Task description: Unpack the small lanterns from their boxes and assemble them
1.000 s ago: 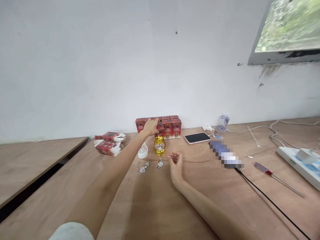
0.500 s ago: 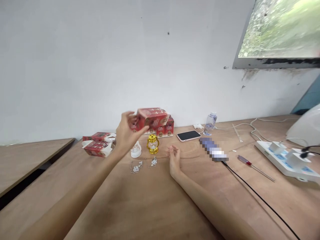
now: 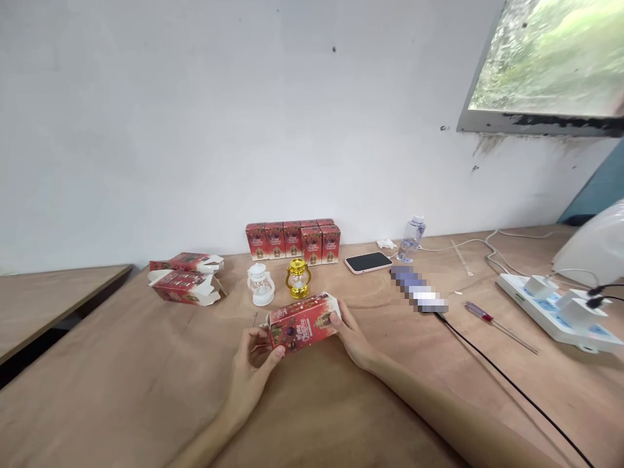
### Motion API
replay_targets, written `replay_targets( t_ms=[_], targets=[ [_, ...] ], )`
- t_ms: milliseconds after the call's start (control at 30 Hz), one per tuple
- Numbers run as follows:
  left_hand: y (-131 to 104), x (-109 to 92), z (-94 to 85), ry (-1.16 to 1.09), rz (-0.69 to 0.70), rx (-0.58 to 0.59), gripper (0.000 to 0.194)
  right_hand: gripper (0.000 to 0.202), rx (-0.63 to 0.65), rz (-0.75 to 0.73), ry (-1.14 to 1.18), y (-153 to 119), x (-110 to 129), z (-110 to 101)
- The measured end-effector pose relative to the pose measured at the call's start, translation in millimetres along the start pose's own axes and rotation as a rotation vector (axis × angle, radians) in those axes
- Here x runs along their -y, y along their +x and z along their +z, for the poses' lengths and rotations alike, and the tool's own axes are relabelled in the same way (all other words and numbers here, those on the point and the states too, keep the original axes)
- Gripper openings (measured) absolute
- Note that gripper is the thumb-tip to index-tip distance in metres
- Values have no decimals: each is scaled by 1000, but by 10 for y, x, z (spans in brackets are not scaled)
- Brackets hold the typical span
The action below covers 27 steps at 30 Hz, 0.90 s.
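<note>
A red printed cardboard box (image 3: pixel 303 327) is held between both hands, lying on its side just above the wooden table. My left hand (image 3: pixel 253 361) grips its left end, thumb on the front face. My right hand (image 3: pixel 353 335) holds the right end with the thumb over the corner. Behind the box stand a small white lantern (image 3: pixel 262 289) and a small gold lantern (image 3: pixel 298 279), side by side. The small metal and white parts in front of the lanterns are now mostly hidden by the box and my left hand.
Several red boxes (image 3: pixel 273 242) stand against the wall. Two opened red boxes (image 3: pixel 182 288) lie at left. To the right are a phone (image 3: pixel 369 262), a bottle (image 3: pixel 412 239), a pixelated device (image 3: pixel 416 289) with a black cable, a screwdriver (image 3: pixel 500 327) and a power strip (image 3: pixel 550 315).
My left hand has brought the red box down and towards me from above the lanterns. My right hand, empty before, now grips its right end.
</note>
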<state>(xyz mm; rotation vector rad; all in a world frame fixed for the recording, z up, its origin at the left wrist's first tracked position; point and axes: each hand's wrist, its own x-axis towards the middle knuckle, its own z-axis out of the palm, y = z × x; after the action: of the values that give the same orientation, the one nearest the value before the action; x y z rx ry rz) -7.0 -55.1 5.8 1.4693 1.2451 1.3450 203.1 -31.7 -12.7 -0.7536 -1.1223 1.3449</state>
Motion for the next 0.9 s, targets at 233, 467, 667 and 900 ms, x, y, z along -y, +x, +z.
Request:
replay_targets(
  t_ms=[233,467,667,900],
  targets=[
    [3,-17,-55,-82,-45,54,37,46,-63,29,-12,42,-87,-24],
    [9,36,-50,-270,-168,19,50,51,-152,90,158,81,-73,-22],
    [26,106,-89,78,89,-158,37,53,-190,128,195,82,-72,-15],
    [-166,29,-49,879,676,-292,27,53,-124,64,160,40,-28,43]
  ],
)
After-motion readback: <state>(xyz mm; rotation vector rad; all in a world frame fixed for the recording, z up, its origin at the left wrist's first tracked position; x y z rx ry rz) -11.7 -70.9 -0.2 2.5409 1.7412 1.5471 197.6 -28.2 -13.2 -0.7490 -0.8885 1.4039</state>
